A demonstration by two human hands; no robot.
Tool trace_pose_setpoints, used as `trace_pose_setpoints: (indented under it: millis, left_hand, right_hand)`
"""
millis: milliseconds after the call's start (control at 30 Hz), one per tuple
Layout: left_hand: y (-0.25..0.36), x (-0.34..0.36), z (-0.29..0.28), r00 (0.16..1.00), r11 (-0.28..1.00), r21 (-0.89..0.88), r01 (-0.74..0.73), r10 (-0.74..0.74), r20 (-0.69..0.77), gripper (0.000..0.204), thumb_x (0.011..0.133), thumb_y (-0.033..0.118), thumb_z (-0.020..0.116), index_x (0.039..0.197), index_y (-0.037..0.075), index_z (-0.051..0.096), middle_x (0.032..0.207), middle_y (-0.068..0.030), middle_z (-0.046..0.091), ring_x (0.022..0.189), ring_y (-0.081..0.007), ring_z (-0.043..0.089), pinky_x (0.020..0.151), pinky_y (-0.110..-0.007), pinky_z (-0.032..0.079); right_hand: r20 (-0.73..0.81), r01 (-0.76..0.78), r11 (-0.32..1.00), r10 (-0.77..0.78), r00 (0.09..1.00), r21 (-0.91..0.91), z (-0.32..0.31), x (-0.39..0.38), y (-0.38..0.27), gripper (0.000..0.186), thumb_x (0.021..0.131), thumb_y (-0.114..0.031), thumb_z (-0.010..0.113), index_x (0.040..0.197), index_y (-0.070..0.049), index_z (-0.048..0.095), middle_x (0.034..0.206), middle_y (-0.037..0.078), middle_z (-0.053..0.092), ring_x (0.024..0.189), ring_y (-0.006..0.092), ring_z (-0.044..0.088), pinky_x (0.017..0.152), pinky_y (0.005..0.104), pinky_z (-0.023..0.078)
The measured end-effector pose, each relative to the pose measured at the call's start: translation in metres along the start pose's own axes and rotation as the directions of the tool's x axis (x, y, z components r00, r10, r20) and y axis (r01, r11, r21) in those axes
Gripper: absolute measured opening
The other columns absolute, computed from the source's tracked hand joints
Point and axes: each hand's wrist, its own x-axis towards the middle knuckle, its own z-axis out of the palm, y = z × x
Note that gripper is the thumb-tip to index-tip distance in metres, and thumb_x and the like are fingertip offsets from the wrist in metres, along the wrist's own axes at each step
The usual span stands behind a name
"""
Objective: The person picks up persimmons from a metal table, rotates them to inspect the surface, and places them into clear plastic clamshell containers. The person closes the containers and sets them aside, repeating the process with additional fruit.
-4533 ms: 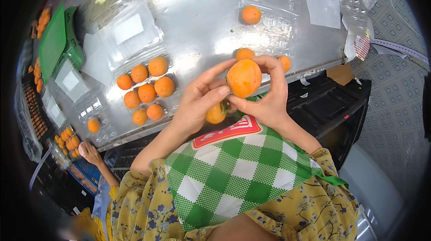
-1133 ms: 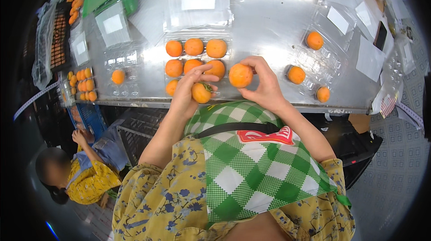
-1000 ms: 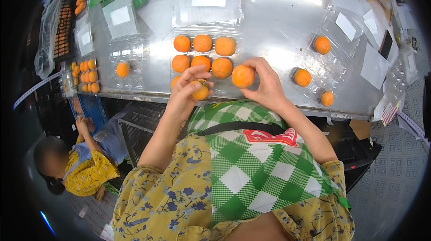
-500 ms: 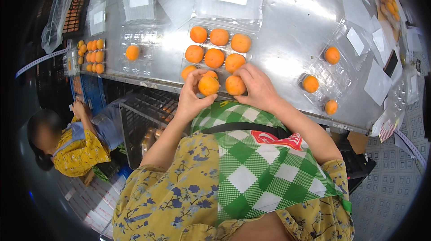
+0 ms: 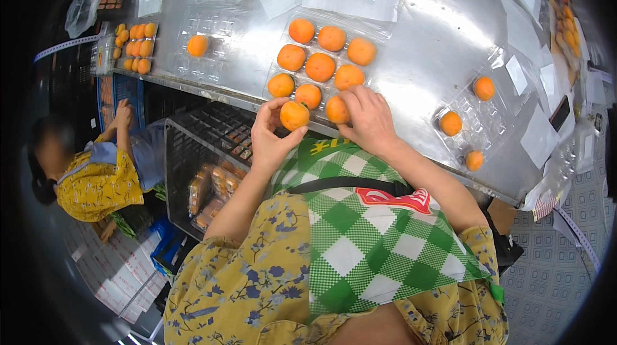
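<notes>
My left hand [image 5: 271, 134] is closed around a round orange fruit [image 5: 294, 115] with a dark stem mark, held at the table's front edge. My right hand [image 5: 374, 120] has its fingers on another orange fruit [image 5: 337, 110] at the front right corner of a clear plastic tray [image 5: 271, 75]. Three rows of similar fruits fill that tray, among them a front middle fruit [image 5: 308, 96] just behind my left hand's fruit. Part of the fruit under my right fingers is hidden.
Another clear tray [image 5: 222, 39] with one fruit lies left; a third tray [image 5: 472, 117] holding three fruits lies right. Filled packs [image 5: 138, 49] sit at the far left. Below the table edge is a black crate [image 5: 177, 171] of packs. A person [image 5: 103, 178] is at the left.
The view has shifted and turned slightly. My left hand has drawn its fruit a little away from the tray, toward me. My right hand stays on its fruit at the tray's corner.
</notes>
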Motion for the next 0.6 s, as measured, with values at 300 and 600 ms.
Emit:
trace_pose_setpoints:
  millis: [300,600]
  left_hand:
    - [0.0,-0.011,0.001,0.999,0.997,-0.06,-0.04,0.038,-0.032,0.056,0.073,0.002,0.073,0.122,-0.001,0.047,0.113,-0.0074,0.055,0.103,-0.0154,0.056,0.092,-0.029,0.045]
    - [0.028,0.007,0.03,0.943,0.924,0.195,-0.33,0.333,0.018,0.055,0.066,0.006,0.077,0.115,0.001,0.054,0.107,-0.0095,0.056,0.095,-0.018,0.059,0.081,-0.029,0.049]
  right_hand:
    - [0.074,0.051,0.924,-0.025,0.997,-0.379,0.012,0.008,-0.008,0.039,0.057,-0.018,0.073,0.091,-0.01,0.057,0.089,0.003,0.05,0.082,0.0191,0.05,0.068,0.0345,0.037]
    - [0.056,-0.062,0.991,0.056,0.997,0.122,-0.026,0.012,-0.014,0.06,0.061,-0.015,0.077,0.116,-0.007,0.052,0.104,0.011,0.052,0.094,0.028,0.055,0.079,0.0391,0.046]
